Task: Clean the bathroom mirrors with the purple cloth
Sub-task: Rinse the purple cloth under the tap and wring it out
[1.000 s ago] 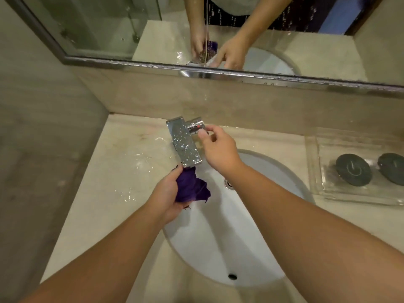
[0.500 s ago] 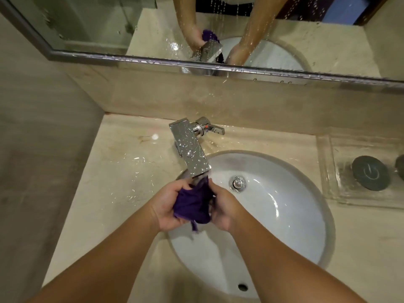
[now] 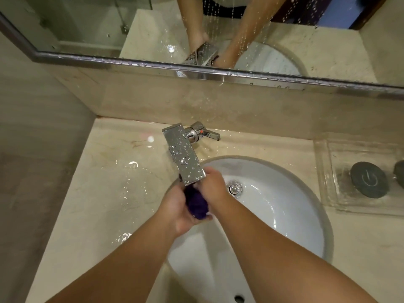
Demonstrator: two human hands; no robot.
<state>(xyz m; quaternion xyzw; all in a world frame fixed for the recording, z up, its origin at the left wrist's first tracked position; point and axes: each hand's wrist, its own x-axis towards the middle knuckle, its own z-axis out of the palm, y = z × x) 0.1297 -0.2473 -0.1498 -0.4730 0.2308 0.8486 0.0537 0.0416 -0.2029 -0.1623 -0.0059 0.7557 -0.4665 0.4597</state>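
Purple cloth: head view, centre of frame, bunched into a tight wad just under the tap spout, over the left edge of the basin; left hand curls round it from below, right hand closes on its upper end. Judged soft, limp, light, likely wet and slippery; best gripped whole-hand as a gathered wad. Mirror, upper frame, is spotted with droplets.

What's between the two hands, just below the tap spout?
The bunched purple cloth. The left hand and right hand both grip it over the sink, under the spout. The head view shows it.
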